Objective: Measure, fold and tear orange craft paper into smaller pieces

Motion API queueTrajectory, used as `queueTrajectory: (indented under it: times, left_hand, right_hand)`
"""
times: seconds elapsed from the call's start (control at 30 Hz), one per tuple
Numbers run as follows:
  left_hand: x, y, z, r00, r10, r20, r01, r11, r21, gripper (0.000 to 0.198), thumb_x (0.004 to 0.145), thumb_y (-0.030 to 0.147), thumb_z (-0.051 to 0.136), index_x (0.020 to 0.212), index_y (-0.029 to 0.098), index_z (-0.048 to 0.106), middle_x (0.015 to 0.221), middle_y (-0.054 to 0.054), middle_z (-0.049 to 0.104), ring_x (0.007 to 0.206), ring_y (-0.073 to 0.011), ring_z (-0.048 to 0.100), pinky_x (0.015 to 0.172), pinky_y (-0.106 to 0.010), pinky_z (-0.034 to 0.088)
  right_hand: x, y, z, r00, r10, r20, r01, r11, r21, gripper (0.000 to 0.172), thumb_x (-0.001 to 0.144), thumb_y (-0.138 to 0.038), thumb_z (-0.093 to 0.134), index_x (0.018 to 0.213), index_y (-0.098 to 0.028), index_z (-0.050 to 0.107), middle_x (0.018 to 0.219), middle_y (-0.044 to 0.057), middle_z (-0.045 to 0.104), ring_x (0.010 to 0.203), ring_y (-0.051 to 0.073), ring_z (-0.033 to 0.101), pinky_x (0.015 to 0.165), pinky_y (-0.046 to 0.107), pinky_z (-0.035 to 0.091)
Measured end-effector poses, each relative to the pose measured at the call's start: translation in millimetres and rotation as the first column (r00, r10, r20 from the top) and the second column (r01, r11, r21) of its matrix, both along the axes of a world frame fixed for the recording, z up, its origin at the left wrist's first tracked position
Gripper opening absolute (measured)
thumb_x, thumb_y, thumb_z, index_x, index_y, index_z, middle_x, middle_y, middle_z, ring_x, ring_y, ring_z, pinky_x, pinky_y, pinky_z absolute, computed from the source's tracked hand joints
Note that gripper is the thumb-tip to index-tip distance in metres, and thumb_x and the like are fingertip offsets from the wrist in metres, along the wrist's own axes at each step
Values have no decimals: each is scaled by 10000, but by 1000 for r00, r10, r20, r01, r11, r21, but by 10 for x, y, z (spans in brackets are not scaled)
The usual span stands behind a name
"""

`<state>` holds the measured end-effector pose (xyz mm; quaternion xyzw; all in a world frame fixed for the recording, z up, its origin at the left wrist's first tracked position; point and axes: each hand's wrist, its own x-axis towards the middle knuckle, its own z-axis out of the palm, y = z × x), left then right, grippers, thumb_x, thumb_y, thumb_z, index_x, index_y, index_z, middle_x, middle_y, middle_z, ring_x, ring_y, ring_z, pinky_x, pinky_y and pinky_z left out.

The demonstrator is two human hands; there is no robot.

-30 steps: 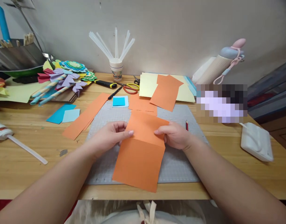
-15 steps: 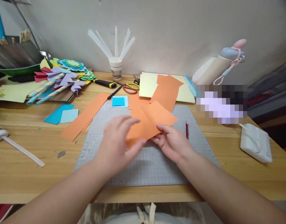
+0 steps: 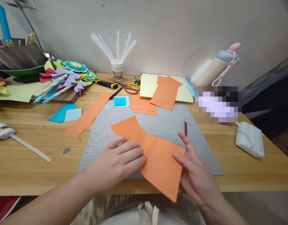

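A creased orange sheet [image 3: 164, 164] is held tilted above the grey cutting mat [image 3: 200, 156], its near corner past the table's front edge. My right hand [image 3: 193, 168] pinches its right side, thumb on top and the fingers partly behind. Across the sheet's left part lies my left hand [image 3: 122, 159], fingers together and bent over it; its thumb is hidden. Behind them, a small blue square [image 3: 120, 101] rests on a paler piece, beside flat orange pieces [image 3: 144, 109]. Another orange sheet [image 3: 166, 93] overlaps the pale yellow paper stack [image 3: 146, 86].
Long orange strips [image 3: 87, 117], blue paper [image 3: 61, 113] and a glue gun [image 3: 3, 129] are at left. Scissors [image 3: 131, 88], a cutter [image 3: 106, 84] and a paper cup [image 3: 117, 69] stand or lie behind. A red pencil [image 3: 185, 128] lies right, near a white device [image 3: 250, 139].
The orange sheet has come nearer and lower, and is now spread wider with its crease showing. My left hand has closed onto it; my right hand has moved right and down.
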<state>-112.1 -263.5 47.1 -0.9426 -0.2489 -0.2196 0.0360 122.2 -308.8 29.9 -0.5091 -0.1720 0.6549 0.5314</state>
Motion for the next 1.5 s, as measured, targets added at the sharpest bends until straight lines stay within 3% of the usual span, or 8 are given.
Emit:
queueTrajectory:
  times: [0.17,0.43,0.53,0.67,0.83,1.0,1.3,1.5]
  left_hand:
    - [21,-249,-173,961,277,-14,-277,957,-87,314,894,92,419,1122,221,592,1165,-41,665,1114,-202,558,983,-384,280]
    - [-130,-570,-393,910,413,40,-396,894,-209,540,759,2,418,1205,250,594,1173,-28,669,1080,-213,568,938,-376,301]
    - [-193,-613,-377,925,378,48,-361,910,-207,487,810,36,404,1196,257,602,1119,-23,688,1060,-201,572,937,-363,307]
    - [-195,-698,-377,950,305,67,-286,936,-205,431,875,75,389,1203,251,605,1076,-17,696,1023,-183,573,941,-339,308]
    - [-188,-711,-385,954,290,76,-262,929,-262,422,861,90,418,1201,254,608,1064,-15,682,995,-181,571,936,-338,324]
    - [-217,-601,-345,913,409,-8,-380,840,-387,378,858,100,430,1150,268,599,1116,-35,634,1034,-209,550,902,-388,337]
    - [-155,-423,-347,772,632,-67,-603,694,-393,147,885,334,510,803,220,555,931,-32,590,880,-232,537,788,-409,365]
    - [-123,-486,-370,824,566,35,-541,803,-252,218,880,212,515,1086,243,576,1123,-81,581,1016,-254,528,839,-414,384]
  right_hand:
    - [-67,-148,-134,980,155,123,-152,988,-38,425,727,-367,774,1085,-227,593,955,42,687,785,171,660,690,309,539]
    - [-111,-494,-113,892,401,211,-413,910,18,552,811,-465,667,1315,-293,521,1039,75,674,854,180,666,759,346,548]
    - [81,-484,-153,680,359,639,-577,800,164,698,783,-503,684,1407,-359,405,1128,93,616,827,200,647,616,316,544]
    - [205,-314,-186,109,-67,992,-826,549,128,639,778,-275,715,1367,-319,471,1282,111,561,1137,278,543,900,443,486]
    - [108,-141,-200,-13,-197,980,-895,440,76,470,835,-136,572,1298,-202,526,1248,121,616,1087,255,559,840,425,472]
    - [75,-96,-217,39,-149,988,-878,467,105,375,859,-104,510,1213,-212,574,1182,101,634,1038,222,570,818,397,465]
    - [-65,46,-191,70,-7,998,-646,761,51,215,912,-305,487,731,-201,539,857,52,572,821,193,540,715,345,435]
    - [-170,99,-203,-94,-79,992,-608,794,6,274,894,-321,491,656,-211,413,747,18,519,687,162,482,624,317,373]
